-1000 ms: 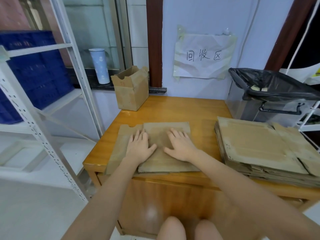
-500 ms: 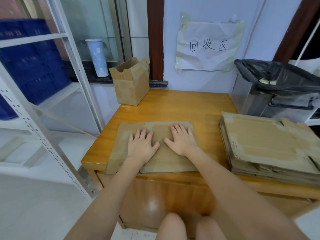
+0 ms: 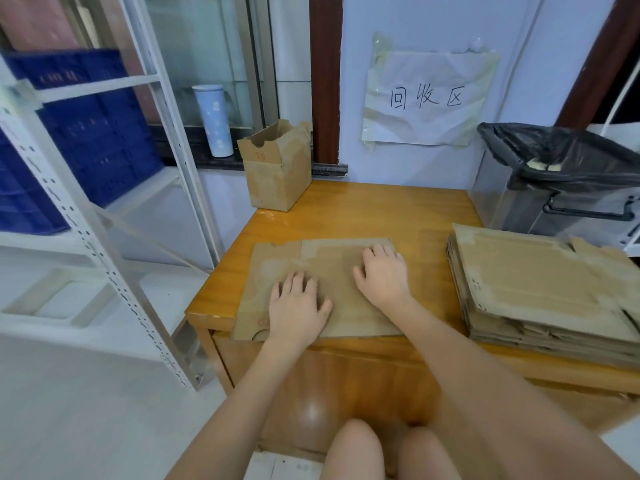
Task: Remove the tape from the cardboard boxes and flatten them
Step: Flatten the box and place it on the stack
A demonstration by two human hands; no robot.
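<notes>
A flattened cardboard box lies on the wooden table near its front left corner. My left hand presses flat on the box's near middle, fingers spread. My right hand presses on its right part, fingers reaching toward the far right corner. An upright open cardboard box stands at the table's back left corner. A stack of flattened boxes sits on the table's right side.
A bin lined with a black bag stands at the back right. A white metal rack with blue crates stands to the left. A paper sign is taped on the wall; a tumbler sits on the sill.
My right hand has slid toward the box's far right corner and my left hand has moved nearer the front edge. Both stay flat on the cardboard.
</notes>
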